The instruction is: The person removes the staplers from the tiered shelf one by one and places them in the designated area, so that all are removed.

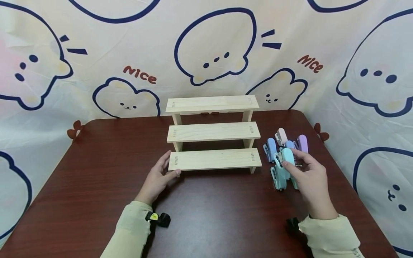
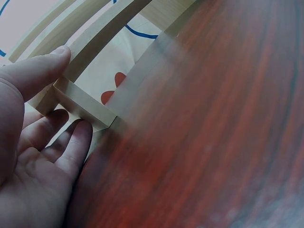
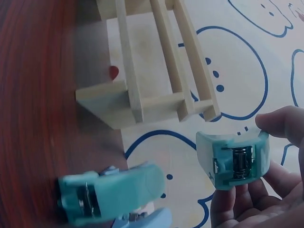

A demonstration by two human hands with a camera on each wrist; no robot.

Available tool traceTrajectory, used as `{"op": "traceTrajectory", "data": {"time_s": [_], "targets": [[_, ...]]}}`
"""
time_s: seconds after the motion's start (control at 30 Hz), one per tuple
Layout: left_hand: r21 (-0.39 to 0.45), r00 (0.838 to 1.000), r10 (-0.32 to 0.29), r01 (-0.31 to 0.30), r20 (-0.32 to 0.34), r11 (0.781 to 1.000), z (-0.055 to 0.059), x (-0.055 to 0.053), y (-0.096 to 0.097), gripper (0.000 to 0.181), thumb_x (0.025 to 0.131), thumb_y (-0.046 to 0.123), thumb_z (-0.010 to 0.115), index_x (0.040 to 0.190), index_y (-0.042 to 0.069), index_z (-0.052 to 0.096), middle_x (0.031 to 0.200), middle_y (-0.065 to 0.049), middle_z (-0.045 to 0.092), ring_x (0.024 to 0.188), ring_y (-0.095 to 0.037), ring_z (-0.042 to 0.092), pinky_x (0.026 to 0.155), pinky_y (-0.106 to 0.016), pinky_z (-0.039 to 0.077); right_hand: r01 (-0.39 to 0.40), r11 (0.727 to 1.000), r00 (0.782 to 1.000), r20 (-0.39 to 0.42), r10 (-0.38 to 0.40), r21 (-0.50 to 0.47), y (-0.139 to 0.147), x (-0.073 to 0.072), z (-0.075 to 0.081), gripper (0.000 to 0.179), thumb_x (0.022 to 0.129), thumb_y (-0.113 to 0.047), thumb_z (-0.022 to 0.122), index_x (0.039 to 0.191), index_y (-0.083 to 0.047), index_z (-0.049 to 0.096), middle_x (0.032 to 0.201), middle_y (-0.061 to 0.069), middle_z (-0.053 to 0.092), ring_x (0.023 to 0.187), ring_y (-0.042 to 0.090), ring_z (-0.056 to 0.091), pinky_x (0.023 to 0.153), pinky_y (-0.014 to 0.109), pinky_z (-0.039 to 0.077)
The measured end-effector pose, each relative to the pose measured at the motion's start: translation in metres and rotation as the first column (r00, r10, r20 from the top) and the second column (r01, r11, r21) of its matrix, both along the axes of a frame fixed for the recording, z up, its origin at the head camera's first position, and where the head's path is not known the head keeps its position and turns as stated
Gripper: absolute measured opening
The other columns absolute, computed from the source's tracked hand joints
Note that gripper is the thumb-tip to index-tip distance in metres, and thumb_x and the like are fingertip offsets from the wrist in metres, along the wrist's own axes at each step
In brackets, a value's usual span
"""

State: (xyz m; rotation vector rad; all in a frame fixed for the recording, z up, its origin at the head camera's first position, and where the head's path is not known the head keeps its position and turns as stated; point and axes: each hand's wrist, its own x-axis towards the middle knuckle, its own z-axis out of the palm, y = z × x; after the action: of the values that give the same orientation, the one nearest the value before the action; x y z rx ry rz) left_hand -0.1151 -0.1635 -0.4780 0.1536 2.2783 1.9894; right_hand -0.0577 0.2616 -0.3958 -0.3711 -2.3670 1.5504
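A pale three-step wooden shelf (image 1: 214,160) stands at the back middle of the table. My left hand (image 1: 157,178) holds the left end of its lowest step, thumb at the front edge, and in the left wrist view the fingers (image 2: 76,145) curl beside the end support (image 2: 85,107). To the right of the shelf, my right hand (image 1: 311,179) pinches a mint-green stapler (image 3: 232,161) between thumb and fingers, raised over other staplers. Below it in the right wrist view lies another mint-green stapler (image 3: 118,192), with a blue stapler (image 3: 159,219) beside it.
Behind the held stapler sit a cream stapler (image 1: 281,136), a purple stapler (image 1: 302,143) and blue staplers (image 1: 270,148). The dark red-brown table (image 1: 206,215) has a cartoon-printed cloth (image 1: 129,43) at its back and sides.
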Motion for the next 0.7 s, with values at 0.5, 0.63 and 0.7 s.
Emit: {"op": "traceTrajectory", "data": {"time_s": [0.5,0.63,0.7], "targets": [[-0.003,1.000,0.003,-0.003,-0.009,1.000,-0.004,-0.001,-0.001,0.088,0.091,0.006,0.074,0.160,0.007,0.020,0.155,-0.013,0.042,0.132,-0.026,0.046,0.089,-0.016,0.049,0.047,0.993,0.996,0.069,-0.055,0.108,0.030,-0.001,-0.004,0.051,0.094,-0.030,0.072,0.141,-0.013,0.059,0.117,0.005,0.061,0.096,0.017,0.051,0.067,0.017,0.050],[-0.004,1.000,0.007,-0.007,0.000,1.000,-0.002,-0.001,-0.001,0.088,0.091,0.006,0.074,0.160,0.008,0.020,0.155,-0.013,0.042,0.132,-0.025,0.046,0.088,-0.018,0.050,0.048,0.991,0.997,0.059,-0.056,0.124,0.036,-0.001,-0.005,0.052,0.095,-0.030,0.071,0.142,-0.011,0.058,0.117,0.005,0.060,0.095,0.018,0.050,0.067,0.016,0.050],[-0.003,1.000,0.006,-0.006,0.002,1.000,-0.002,-0.002,-0.001,0.088,0.091,0.005,0.074,0.160,0.008,0.020,0.155,-0.014,0.043,0.132,-0.025,0.046,0.087,-0.018,0.051,0.054,0.990,0.996,0.060,-0.062,0.128,0.040,-0.002,-0.006,0.053,0.095,-0.030,0.071,0.142,-0.010,0.058,0.117,0.005,0.060,0.094,0.018,0.050,0.066,0.016,0.050]]}}
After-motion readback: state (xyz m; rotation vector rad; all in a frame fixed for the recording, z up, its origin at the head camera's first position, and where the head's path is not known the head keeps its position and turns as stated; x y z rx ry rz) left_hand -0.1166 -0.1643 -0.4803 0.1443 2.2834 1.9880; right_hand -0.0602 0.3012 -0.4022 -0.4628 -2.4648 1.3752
